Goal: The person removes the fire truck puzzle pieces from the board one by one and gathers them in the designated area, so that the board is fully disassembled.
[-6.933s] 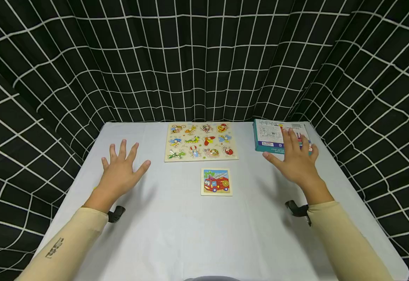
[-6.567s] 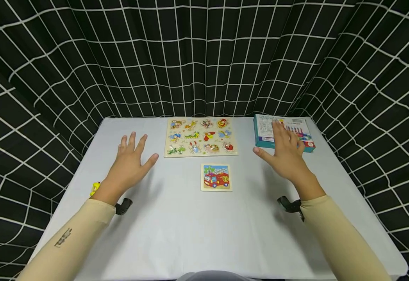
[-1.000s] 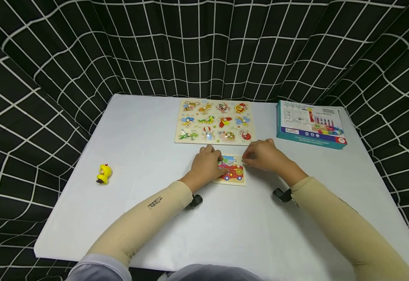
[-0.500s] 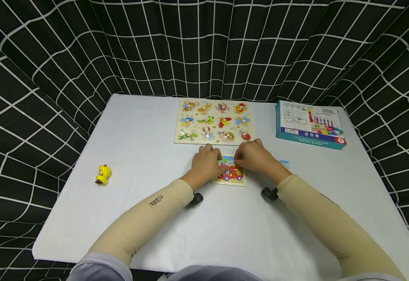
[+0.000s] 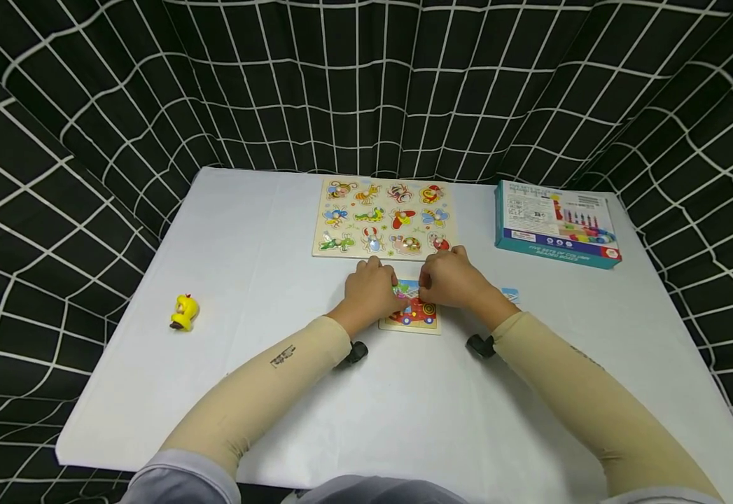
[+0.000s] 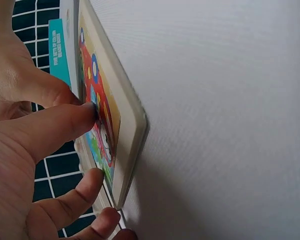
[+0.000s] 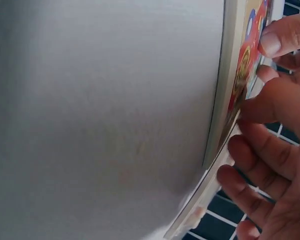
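I see both hands on fire-truck puzzle; left hand fingertips press its face; right hand fingertips curl at a piece, grip unclear; risk: pieces popping loose, sliding w/ board across table.

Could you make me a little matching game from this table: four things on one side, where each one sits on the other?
Things:
1. yellow duck toy
2. teal box
3. insect peg puzzle board
4. fire truck puzzle

Places:
A. under both hands
B. far right of the table
C. alone near the left edge
D. far middle, near the curtain

Pairs: 1-C, 2-B, 3-D, 4-A
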Available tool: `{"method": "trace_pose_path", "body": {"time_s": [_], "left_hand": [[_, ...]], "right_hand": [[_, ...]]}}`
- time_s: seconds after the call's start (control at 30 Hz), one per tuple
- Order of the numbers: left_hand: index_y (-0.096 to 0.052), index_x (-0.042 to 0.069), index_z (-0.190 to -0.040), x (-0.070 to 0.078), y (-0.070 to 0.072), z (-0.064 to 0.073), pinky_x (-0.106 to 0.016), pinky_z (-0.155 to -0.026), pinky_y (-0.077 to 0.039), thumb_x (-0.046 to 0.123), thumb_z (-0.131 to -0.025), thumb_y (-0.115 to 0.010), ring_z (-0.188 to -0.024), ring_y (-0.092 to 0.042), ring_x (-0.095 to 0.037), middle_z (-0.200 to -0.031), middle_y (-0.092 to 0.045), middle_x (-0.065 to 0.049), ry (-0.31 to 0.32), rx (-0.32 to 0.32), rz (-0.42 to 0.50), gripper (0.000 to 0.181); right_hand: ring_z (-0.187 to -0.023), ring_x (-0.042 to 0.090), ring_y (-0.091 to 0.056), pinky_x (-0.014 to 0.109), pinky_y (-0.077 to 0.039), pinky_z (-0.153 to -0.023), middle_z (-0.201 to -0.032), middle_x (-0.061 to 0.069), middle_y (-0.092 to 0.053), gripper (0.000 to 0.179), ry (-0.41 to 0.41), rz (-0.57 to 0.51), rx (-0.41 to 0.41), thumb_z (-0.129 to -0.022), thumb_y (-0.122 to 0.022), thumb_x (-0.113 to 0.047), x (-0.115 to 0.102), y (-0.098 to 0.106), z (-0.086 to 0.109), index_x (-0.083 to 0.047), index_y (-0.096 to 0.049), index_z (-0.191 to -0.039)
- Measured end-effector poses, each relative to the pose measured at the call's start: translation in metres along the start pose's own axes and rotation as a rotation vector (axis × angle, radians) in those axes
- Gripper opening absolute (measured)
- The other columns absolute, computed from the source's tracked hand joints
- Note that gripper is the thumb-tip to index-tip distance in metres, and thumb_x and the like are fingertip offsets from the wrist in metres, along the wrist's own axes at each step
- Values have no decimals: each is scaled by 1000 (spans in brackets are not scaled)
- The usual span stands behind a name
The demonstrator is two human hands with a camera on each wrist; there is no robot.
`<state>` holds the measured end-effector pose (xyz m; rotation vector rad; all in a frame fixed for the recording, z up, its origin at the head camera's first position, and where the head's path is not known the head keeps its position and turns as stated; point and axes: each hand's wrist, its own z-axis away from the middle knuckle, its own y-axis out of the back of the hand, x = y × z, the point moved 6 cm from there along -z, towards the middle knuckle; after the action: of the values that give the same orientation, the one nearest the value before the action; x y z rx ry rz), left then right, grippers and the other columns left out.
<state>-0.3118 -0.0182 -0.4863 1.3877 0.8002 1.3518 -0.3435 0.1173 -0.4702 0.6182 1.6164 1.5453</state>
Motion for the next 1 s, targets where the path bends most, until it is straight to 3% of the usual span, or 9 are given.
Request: {"method": "trace_pose_path", "body": {"time_s": [0.27,0.43,0.67,0.83,1.0], "left_hand": [[-62,21,-88,0,1,-1,-38,-67,-43,55,-73,-79,-91,-45,-21,-98,-48,-2,-1,8,23,42],[-62,19,-90,-1,-1,-1,-37,-67,-42,56,-74,-78,-93,-44,-21,-100,-48,-2,-6,-1,50,43],[-62,19,-90,-3,-1,-1,-37,-67,-42,57,-74,-78,-92,-44,-20,-101,-48,-2,0,-11,50,44],[-61,19,-90,-4,-1,0,-37,-68,-41,57,-74,-78,-92,-43,-20,-100,-48,-2,-8,-1,58,44],[-61,19,-86,-4,-2,1,-36,-67,-41,59,-74,-77,-92,-44,-20,-101,-48,-2,-17,5,45,44]], "right_hand": [[-78,16,-52,52,-25,-87,-70,-10,-57,16,20,-33,54,-72,-80,-28,6,17,10,-23,-65,-68],[-78,17,-52,50,-22,-85,-72,-11,-60,15,-12,-43,85,-71,-79,-26,42,26,33,-23,-65,-68],[-94,24,-51,57,-17,-89,-80,-8,-65,13,-148,-74,12,-74,-82,-25,99,20,67,-23,-70,-71],[-110,32,-45,60,-16,-86,-93,-1,-67,14,-129,-67,38,-73,-82,-25,114,18,80,-25,-69,-70],[-112,32,-42,58,-17,-85,-96,-1,-67,15,-122,-58,44,-73,-83,-27,119,15,84,-28,-68,-70]]}}
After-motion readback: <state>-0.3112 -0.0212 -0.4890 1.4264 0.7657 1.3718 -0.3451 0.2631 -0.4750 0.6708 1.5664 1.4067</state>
